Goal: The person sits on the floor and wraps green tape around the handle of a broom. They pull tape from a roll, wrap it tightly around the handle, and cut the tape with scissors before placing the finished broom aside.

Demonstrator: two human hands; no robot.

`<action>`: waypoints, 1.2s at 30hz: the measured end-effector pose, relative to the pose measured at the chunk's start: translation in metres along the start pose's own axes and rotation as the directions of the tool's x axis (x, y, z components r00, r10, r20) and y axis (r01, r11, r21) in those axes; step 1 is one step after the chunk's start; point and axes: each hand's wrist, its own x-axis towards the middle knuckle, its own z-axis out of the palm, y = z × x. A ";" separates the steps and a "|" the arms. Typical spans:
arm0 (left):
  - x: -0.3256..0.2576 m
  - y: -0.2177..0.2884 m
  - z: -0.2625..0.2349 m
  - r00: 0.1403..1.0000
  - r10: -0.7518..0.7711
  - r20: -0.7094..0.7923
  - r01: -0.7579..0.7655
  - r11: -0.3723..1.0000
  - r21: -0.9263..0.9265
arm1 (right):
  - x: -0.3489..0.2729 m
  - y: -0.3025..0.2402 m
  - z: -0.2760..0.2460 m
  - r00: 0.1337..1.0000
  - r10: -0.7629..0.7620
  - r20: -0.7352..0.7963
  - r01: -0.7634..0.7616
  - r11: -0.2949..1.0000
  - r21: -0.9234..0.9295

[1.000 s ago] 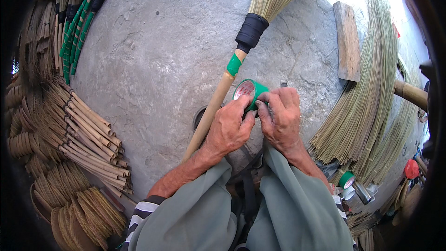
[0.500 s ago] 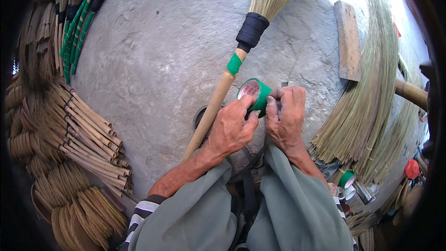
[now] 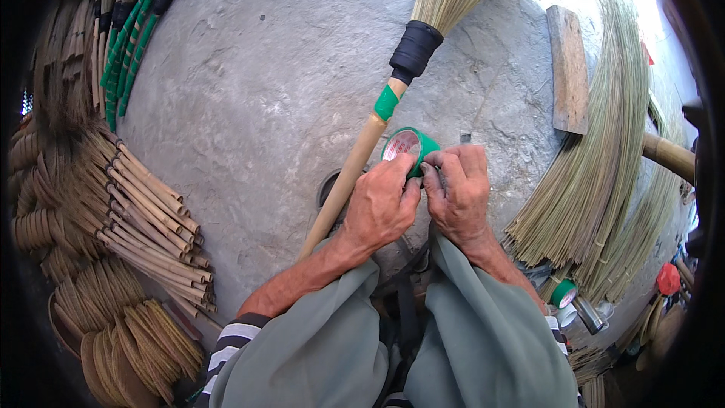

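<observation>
Between my two hands is a roll of green tape (image 3: 428, 145), its pale inner core facing up and to the left. My left hand (image 3: 380, 200) grips the roll, its fingers at the core and thumb on the outside. The fingers of my right hand (image 3: 458, 189) are pinched at the roll's right side; whether they hold a loose tape end is too small to tell. A broom (image 3: 355, 162) lies slantwise beside my left hand, its bamboo handle passing by my left forearm. Black wrapping binds its bristles, and a short band of green tape circles the handle just below.
Bamboo sticks (image 3: 155, 230) and coiled rope-like bundles (image 3: 143, 347) lie at the left. Finished-looking brooms (image 3: 124, 53) stand at the upper left. On the right are a wooden board (image 3: 568, 68), straw bundles (image 3: 581, 174) and another green tape roll (image 3: 563, 294).
My right hand has shifted slightly left, closer in against the roll. The tape roll has moved slightly left, while my left hand stays on it.
</observation>
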 end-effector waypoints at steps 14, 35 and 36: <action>0.002 0.002 0.001 0.999 0.049 -0.014 -0.050 0.997 -0.059 | 0.001 0.007 0.003 0.996 0.047 -0.080 -0.051 0.997 -0.057; 0.007 -0.022 0.004 0.938 -0.320 0.131 0.290 0.519 -0.804 | -0.003 -0.009 -0.003 0.899 0.318 0.300 -0.423 0.808 0.411; 0.007 -0.023 0.004 0.944 -0.306 0.126 0.282 0.543 -0.791 | -0.003 -0.009 -0.003 0.893 0.325 0.311 -0.436 0.798 0.417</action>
